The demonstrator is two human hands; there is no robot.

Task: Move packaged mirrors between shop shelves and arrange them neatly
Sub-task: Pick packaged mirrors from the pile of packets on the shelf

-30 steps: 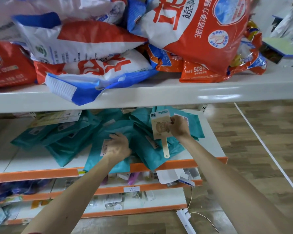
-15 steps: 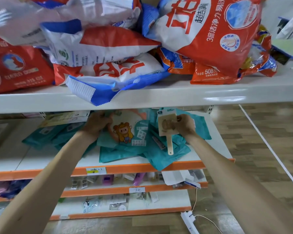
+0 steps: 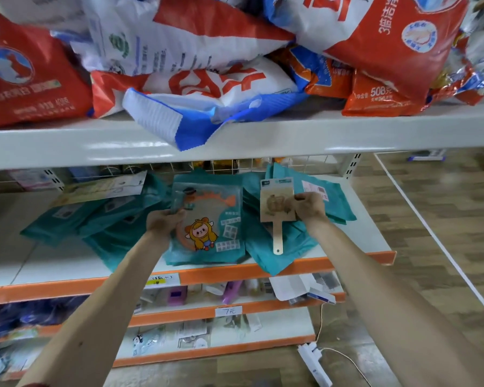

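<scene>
My right hand [image 3: 309, 205] pinches the right edge of a packaged hand mirror [image 3: 277, 203], a beige square card with a pale handle pointing down. It hangs just above the teal packets [image 3: 280, 247] on the white shelf with the orange lip [image 3: 235, 272]. My left hand [image 3: 165, 220] grips the left edge of a teal packet with a cartoon girl print [image 3: 207, 219], which lies face up on the pile in the shelf's middle. More teal packets [image 3: 76, 219] spread to the left.
Big red, white and blue detergent bags [image 3: 207, 65] crowd the shelf above and one hangs over its edge. Lower shelves hold small packaged goods and a price tag [image 3: 228, 311]. A white power strip [image 3: 315, 364] lies on the wooden floor at the right.
My left hand moved from the far left of the pile to the cartoon packet and pulled it forward, face up. My right hand kept holding the mirror in about the same place.
</scene>
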